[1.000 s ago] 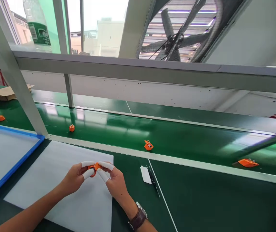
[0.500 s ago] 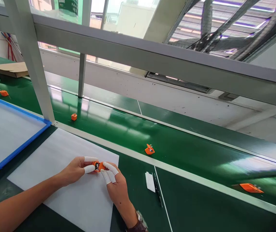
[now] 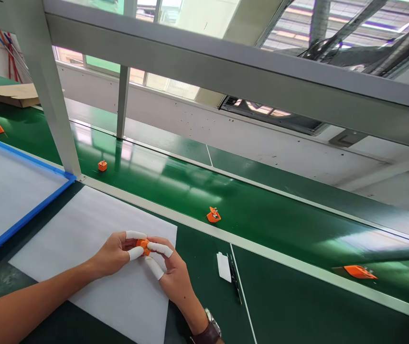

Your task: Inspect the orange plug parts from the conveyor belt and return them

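Between my two hands, above the white sheet (image 3: 111, 291), is a small orange plug casing (image 3: 143, 247). My left hand (image 3: 113, 255) pinches it from the left with thumb and forefinger, both in white finger cots. From the right, my right hand (image 3: 174, 267) has its white-covered fingertips closed on the same casing. Its orange outside faces me and the inside is hidden. A watch (image 3: 209, 327) is on my right wrist.
Beyond a pale rail, a green conveyor belt (image 3: 176, 191) carries orange pieces, one with visible prongs (image 3: 213, 215). A blue-edged tray (image 3: 25, 222) lies left. A white card (image 3: 223, 267) and a dark slim tool (image 3: 234, 279) lie right. A grey frame post (image 3: 52, 91) rises at left.
The casing's open side with dark parts inside has gone from view; my right fingers have moved over it. Pieces on the belt have shifted left. The view has tilted slightly.
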A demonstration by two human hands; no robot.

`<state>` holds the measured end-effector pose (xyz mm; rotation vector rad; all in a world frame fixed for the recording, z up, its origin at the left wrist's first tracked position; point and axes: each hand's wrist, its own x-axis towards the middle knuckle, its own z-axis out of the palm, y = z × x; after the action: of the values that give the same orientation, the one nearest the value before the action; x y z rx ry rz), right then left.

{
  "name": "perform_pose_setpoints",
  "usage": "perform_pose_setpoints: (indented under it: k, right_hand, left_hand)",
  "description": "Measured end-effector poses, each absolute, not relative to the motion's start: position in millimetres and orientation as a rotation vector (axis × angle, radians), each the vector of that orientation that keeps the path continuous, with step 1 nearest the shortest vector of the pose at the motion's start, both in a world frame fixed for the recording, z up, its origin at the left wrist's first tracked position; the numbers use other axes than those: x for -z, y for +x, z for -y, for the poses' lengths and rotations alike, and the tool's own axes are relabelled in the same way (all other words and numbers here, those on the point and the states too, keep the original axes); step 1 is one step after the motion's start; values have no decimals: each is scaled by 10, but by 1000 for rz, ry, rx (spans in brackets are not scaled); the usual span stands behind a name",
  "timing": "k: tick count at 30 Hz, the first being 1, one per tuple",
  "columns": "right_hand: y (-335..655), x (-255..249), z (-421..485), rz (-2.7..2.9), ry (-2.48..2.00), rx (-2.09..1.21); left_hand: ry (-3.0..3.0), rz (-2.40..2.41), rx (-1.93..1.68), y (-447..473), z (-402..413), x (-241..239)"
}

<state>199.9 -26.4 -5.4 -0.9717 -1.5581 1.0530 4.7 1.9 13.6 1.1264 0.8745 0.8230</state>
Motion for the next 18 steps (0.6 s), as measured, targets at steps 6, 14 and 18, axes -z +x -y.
perform_pose_setpoints:
  k: [6,14,18]
  right_hand:
    - [2003,-59,252,1243,-982,-1483]
    - [1961,-14,280,1334,-1066,-1299]
    - [1938,22,293,1372,-1075,-1272]
  left_hand:
    - [1197,-840,-811,27,25,-133]
    - [1354,-885,-801,50,125,-147]
    - [1376,-928,-804,59,128,-152]
